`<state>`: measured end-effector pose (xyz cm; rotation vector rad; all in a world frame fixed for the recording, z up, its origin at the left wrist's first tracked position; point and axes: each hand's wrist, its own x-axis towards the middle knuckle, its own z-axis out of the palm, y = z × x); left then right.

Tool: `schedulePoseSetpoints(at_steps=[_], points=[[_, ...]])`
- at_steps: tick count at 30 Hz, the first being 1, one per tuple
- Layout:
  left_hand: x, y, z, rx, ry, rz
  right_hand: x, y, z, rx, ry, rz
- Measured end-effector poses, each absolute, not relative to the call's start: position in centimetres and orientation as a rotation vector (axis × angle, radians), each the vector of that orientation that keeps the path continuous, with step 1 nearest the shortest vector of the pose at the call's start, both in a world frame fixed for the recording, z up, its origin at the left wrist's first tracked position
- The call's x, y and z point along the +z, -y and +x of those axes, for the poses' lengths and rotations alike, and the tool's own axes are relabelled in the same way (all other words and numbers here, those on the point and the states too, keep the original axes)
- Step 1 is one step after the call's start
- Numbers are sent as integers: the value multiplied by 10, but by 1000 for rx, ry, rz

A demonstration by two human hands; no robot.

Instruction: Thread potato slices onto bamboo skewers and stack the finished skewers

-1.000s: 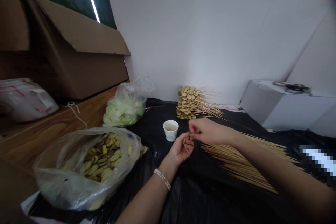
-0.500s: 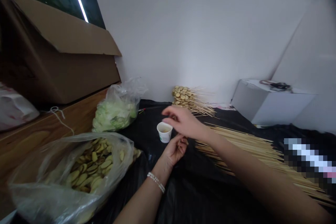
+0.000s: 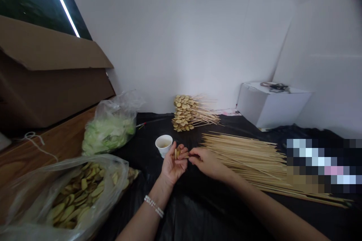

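My left hand (image 3: 174,165), palm up with curled fingers, holds a few potato slices (image 3: 177,153) just right of a white paper cup (image 3: 164,145). Close against its fingertips, my right hand (image 3: 205,161) is pinched on a thin skewer, most of which is hidden. Many loose skewers (image 3: 246,158) lie in a wide pile to the right. Behind the hands, skewered slices (image 3: 183,113) are stacked with their sticks pointing right. An open plastic bag of potato slices (image 3: 79,196) is at the lower left.
A clear bag of pale green vegetables (image 3: 109,131) stands behind the open bag. A cardboard box (image 3: 53,90) is at the left on a wooden surface. At the back right, a white box (image 3: 277,107) carries a dark cord. Black plastic (image 3: 192,211) covers the work surface.
My right hand has moved down from above the cup to meet my left hand's fingers. Slices now show in my left hand. The view has shifted to the right.
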<state>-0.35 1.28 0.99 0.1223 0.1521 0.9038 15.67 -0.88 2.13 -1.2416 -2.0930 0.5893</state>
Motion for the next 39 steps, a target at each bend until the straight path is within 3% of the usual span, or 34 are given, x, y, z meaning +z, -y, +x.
schedulePoseSetpoints(at_steps=[13,23,31,35,39], points=[[2,-21,3,930,-530,213,1,21,153,-82,2328,-1318],[-7,-14,15,845,-794,619,12,80,170,387,2557,-1228],[-16,4,24,996,-1063,1432,14,100,173,427,2602,-1220],[-13,19,19,996,-978,1906,13,102,179,455,2576,-1199],[0,32,15,1011,-960,1971,20,104,191,493,2441,-1166]])
